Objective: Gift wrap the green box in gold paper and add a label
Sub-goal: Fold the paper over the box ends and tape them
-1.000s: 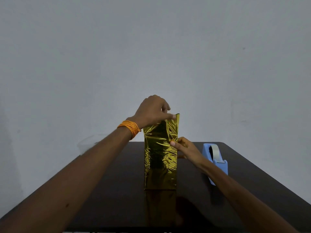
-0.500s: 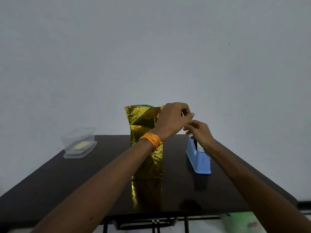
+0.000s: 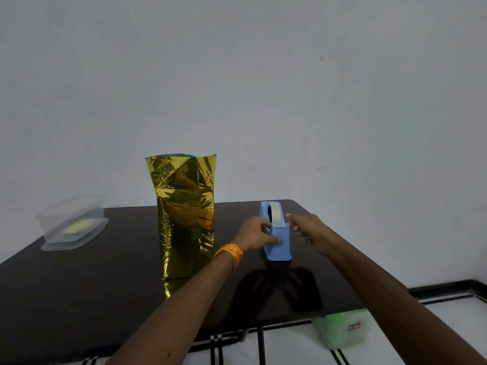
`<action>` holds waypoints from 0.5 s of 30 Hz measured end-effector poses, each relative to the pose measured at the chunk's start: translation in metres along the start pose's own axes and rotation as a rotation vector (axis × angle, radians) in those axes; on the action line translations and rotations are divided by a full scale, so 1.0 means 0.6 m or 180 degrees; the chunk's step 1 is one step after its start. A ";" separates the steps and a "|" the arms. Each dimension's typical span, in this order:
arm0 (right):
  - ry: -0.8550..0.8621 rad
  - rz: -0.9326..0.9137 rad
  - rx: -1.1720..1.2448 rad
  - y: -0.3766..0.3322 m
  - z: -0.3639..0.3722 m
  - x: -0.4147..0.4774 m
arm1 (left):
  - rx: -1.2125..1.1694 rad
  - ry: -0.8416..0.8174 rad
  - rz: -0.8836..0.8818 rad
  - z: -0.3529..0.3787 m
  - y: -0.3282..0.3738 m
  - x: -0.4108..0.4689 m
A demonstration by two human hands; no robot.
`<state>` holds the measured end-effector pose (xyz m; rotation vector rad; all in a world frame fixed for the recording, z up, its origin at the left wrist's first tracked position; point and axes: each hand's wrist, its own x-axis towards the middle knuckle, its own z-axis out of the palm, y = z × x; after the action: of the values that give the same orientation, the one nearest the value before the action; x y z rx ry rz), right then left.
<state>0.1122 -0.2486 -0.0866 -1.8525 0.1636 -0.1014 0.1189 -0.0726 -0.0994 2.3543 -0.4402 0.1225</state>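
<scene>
Left hand (image 3: 257,234) grips the tape dispenser (image 3: 280,246) steady so the right hand (image 3: 307,229), just beside it, seemingly loose and empty, can pull tape (image 3: 276,216).

Both hands have left the gold paper (image 3: 184,206), whose top now stands unheld and flared open, with a strip of the green box (image 3: 181,155) showing above its rim. The left hand (image 3: 254,234) has dropped from the paper's top edge and now grips the blue tape dispenser (image 3: 279,241) on the surface. The right hand (image 3: 307,229) has come down to the dispenser's other side, perhaps touching it; blur hides the contact.
</scene>
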 end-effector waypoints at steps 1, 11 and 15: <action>-0.0040 0.0086 0.0115 -0.002 0.006 0.004 | -0.0105 0.0135 -0.0010 0.006 -0.004 0.003; 0.0128 0.0448 0.0323 -0.024 0.042 0.022 | -0.0401 0.0566 0.0110 0.026 -0.022 0.008; 0.0468 0.0005 -0.0086 -0.042 0.049 0.017 | -0.0391 0.0564 0.0095 0.031 -0.025 0.007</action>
<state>0.1286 -0.2157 -0.0709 -1.8722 0.2698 -0.2355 0.1274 -0.0762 -0.1219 2.1949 -0.3850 0.3070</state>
